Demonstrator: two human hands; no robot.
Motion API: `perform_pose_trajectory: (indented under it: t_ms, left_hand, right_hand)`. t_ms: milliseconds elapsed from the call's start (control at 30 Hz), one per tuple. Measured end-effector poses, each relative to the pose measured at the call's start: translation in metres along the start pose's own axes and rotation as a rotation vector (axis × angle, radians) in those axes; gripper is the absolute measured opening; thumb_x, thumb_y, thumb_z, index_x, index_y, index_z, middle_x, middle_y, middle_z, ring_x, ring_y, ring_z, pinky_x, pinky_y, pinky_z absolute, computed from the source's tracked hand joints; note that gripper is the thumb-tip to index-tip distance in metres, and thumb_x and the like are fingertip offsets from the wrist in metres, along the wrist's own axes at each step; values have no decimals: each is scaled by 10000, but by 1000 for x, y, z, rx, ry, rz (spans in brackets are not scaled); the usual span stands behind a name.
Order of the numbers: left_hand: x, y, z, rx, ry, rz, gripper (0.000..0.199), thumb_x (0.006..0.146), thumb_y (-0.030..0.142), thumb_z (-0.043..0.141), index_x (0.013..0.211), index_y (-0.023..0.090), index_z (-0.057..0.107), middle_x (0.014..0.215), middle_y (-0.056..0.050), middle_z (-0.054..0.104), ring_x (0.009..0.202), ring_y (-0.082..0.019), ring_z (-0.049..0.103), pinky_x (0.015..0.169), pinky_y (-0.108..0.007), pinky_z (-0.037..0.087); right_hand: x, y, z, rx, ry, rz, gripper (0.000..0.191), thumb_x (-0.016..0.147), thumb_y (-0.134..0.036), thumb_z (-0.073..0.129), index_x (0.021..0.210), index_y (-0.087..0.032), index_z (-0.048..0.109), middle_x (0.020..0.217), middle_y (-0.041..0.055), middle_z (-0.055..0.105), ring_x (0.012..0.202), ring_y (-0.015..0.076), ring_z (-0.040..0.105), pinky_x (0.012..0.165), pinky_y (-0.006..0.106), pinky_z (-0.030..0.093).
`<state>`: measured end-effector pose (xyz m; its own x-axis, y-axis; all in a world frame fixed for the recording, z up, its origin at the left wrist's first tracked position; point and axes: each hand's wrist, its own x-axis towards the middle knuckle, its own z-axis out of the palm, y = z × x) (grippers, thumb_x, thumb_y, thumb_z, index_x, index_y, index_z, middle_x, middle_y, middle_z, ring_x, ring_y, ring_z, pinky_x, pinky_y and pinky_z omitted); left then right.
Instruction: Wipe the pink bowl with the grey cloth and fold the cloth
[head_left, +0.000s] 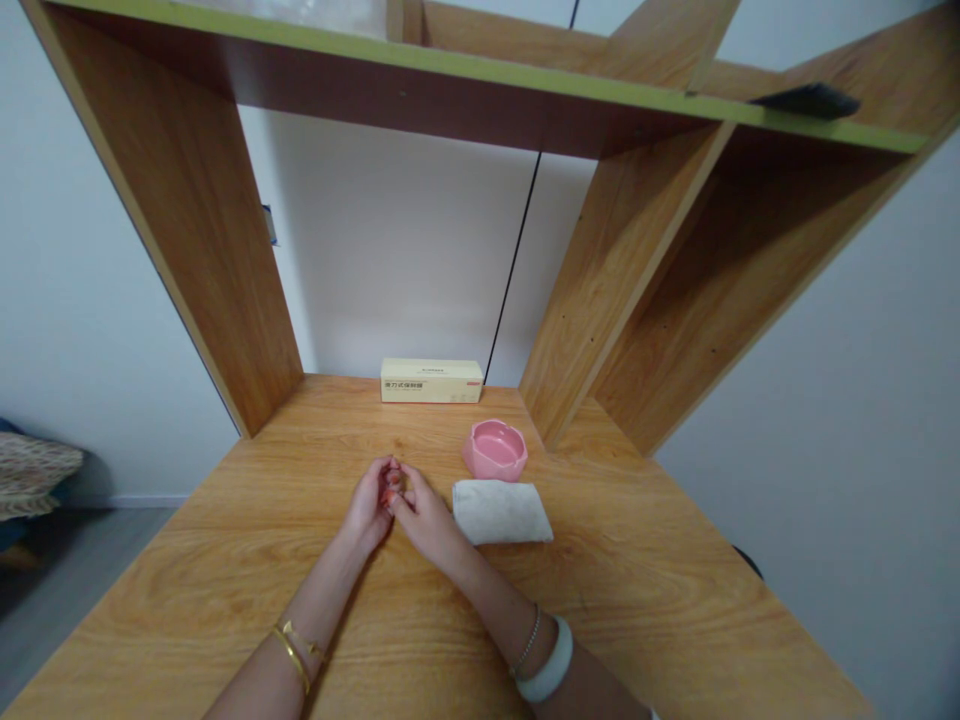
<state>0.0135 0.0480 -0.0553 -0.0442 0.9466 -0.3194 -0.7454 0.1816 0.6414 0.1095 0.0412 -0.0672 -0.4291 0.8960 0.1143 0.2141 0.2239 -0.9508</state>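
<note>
My left hand (pixel 369 507) and my right hand (pixel 425 518) meet over the middle of the wooden desk (pixel 247 540), fingertips together. The fingers of both are curled, and anything between them is too small or hidden to make out. Just right of my right hand lies a folded pale grey cloth (pixel 501 512). Behind that cloth sits a pink faceted bowl (pixel 496 452), its inside visible from above.
A long cream box with printed lettering (pixel 431 383) stands at the back of the desk. Wooden side panels (pixel 172 200) and an upright divider (pixel 607 290) frame the space under a shelf (pixel 450 95). A dark flat object (pixel 810 100) rests on that shelf.
</note>
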Motion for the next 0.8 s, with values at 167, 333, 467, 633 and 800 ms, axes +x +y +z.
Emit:
perform_pose_trajectory:
  t_ms: [167, 333, 467, 633, 800]
  left_hand:
    - [0, 0, 0, 8, 11, 11, 155, 686, 231, 526, 619, 159, 406, 463, 87, 358, 332, -15, 268, 331, -143, 183]
    - [-1, 1, 1, 3, 9, 1, 140, 696, 222, 507, 619, 159, 409, 459, 85, 360, 330, -15, 268, 330, -142, 182]
    - [-1, 1, 1, 8, 15, -4, 136, 696, 228, 509, 622, 160, 416, 457, 83, 361, 331, -17, 276, 331, -142, 186]
    - [-1, 0, 0, 6, 9, 1, 138, 698, 230, 509, 622, 159, 419, 456, 84, 358, 326, -16, 273, 332, -141, 194]
    - [0, 0, 0, -3, 15, 3, 137, 703, 221, 498, 618, 161, 410, 450, 84, 360, 322, -17, 270, 327, -142, 182]
  right_hand:
    - [-1, -3, -1, -12, 0, 13, 440, 792, -212, 453, 1227, -185, 392, 755, 14, 630, 653, 128, 581, 597, 252, 435]
    - [-1, -4, -1, -19, -2, 3, 438, 791, -201, 444, 1225, -185, 391, 755, 13, 624, 650, 129, 580, 613, 258, 444]
    - [0, -4, 0, -2, 1, -2, 420, 794, -196, 436, 1213, -196, 399, 817, 23, 631, 674, 126, 588, 626, 255, 449]
    - [0, -1, 0, -14, -1, -3, 423, 797, -201, 437, 1219, -201, 398, 814, 27, 634, 682, 131, 588, 625, 258, 448]
    - [0, 0, 0, -7, -4, -10, 431, 794, -197, 442, 1222, -198, 395, 832, 30, 636, 690, 130, 591, 635, 259, 449]
